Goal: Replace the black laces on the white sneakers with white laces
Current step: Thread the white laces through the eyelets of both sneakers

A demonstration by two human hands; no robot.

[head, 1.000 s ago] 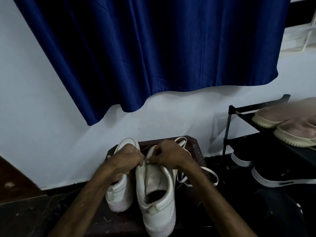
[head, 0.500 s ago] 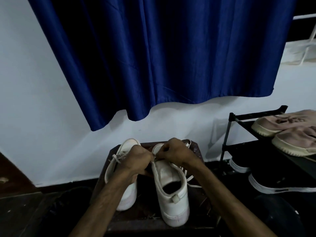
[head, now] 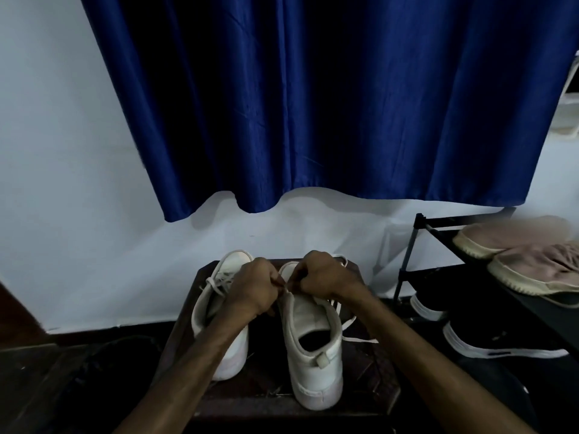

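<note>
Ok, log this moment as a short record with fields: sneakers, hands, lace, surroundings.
Surface: dark wooden stool, both sneakers on it
Left sneaker: laced in white
Right sneaker: being laced, heel toward camera
Left hand: pinches white lace over right sneaker
Right hand: pinches same lace
Lace tail: trails off right sneaker's right side
Nearby: blue curtain, black shoe rack with shoes

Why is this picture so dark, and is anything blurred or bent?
Head view: dim, bluish light, floor nearly black; the blue curtain throws a soft shadow on the wall; the pink shoes are smeared; the wide lens slants the curtain's edges; left hand and right hand, pinching the white lace, look fairly sharp.
</note>
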